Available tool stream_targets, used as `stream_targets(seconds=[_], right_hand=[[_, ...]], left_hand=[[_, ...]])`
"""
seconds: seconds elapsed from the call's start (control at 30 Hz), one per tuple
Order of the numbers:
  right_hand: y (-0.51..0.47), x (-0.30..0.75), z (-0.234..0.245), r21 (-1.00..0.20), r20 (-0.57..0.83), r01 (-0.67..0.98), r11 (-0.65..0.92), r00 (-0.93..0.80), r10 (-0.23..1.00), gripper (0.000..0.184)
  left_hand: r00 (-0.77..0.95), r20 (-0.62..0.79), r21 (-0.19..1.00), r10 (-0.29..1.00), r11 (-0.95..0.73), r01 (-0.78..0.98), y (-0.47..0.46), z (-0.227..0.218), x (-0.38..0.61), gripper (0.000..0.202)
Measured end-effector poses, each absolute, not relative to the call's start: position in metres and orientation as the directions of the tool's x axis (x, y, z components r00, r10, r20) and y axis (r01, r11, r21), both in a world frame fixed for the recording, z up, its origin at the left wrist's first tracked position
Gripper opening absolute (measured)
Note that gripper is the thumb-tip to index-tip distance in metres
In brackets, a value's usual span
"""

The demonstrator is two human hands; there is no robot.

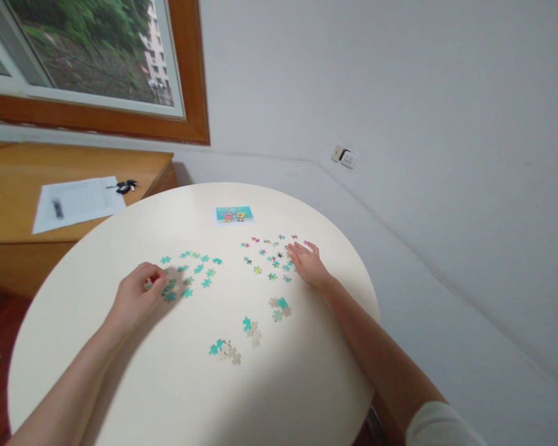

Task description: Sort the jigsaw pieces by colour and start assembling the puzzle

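My left hand (137, 292) is at the left of the round table, its fingers curled in against the thumb. Whatever may be between those fingertips is hidden. Beside and beneath it lie several teal puzzle pieces (198, 269), spread loosely. Over on the right, my right hand (308, 265) reaches in with its fingers stretched out, the fingertips at the edge of a group of multicoloured puzzle pieces (273, 277) in pink, yellow and teal. Closer to me, small clusters of teal and pale puzzle pieces (227, 352) lie on the tabletop.
A small picture card (235, 214) with cartoon figures lies at the far side of the round white table (167, 396). Left of it stands a wooden desk (9, 217) with a paper sheet (81, 201) and keys (126, 186). The wall (400, 124) rises close on the right.
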State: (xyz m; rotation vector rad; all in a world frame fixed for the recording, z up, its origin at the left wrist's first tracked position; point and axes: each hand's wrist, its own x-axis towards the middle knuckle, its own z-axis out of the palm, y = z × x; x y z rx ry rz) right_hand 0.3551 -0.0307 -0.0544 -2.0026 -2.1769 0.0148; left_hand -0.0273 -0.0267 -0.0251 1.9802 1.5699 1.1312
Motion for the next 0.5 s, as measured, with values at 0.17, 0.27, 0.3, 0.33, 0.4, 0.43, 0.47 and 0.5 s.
stream_targets(seconds=[0.17, 0.27, 0.3, 0.33, 0.4, 0.43, 0.47, 0.5], right_hand=[[-0.024, 0.356, -0.056, -0.112, 0.116, 0.991, 0.079, -0.066, 0.991, 0.049], [-0.02, 0.355, -0.052, -0.098, 0.115, 0.992, 0.085, -0.074, 0.991, 0.049], [-0.02, 0.356, -0.05, -0.092, 0.115, 0.992, 0.091, -0.08, 0.99, 0.049], [-0.022, 0.356, -0.049, -0.086, 0.118, 0.992, 0.096, -0.086, 0.989, 0.049], [-0.028, 0.356, -0.048, -0.087, 0.133, 0.99, 0.114, -0.102, 0.986, 0.049], [-0.032, 0.357, -0.048, -0.094, 0.142, 0.988, 0.124, -0.11, 0.984, 0.049], [-0.036, 0.357, -0.049, -0.102, 0.146, 0.986, 0.134, -0.119, 0.982, 0.049], [-0.04, 0.358, -0.05, -0.109, 0.146, 0.984, 0.143, -0.126, 0.981, 0.049]], left_hand=[[0.049, 0.349, 0.706, 0.936, -0.297, 0.643, -0.025, -0.029, -0.028, 0.017], [0.049, 0.355, 0.698, 0.933, -0.3, 0.65, -0.025, -0.029, -0.028, 0.017], [0.051, 0.357, 0.698, 0.933, -0.303, 0.649, -0.025, -0.028, -0.029, 0.017], [0.051, 0.358, 0.699, 0.932, -0.304, 0.647, -0.026, -0.028, -0.029, 0.017], [0.048, 0.359, 0.705, 0.932, -0.305, 0.64, -0.027, -0.027, -0.029, 0.017], [0.049, 0.361, 0.707, 0.931, -0.307, 0.637, -0.028, -0.027, -0.029, 0.016], [0.053, 0.363, 0.707, 0.93, -0.312, 0.635, -0.028, -0.026, -0.028, 0.016], [0.061, 0.366, 0.704, 0.929, -0.319, 0.635, -0.028, -0.027, -0.028, 0.016]])
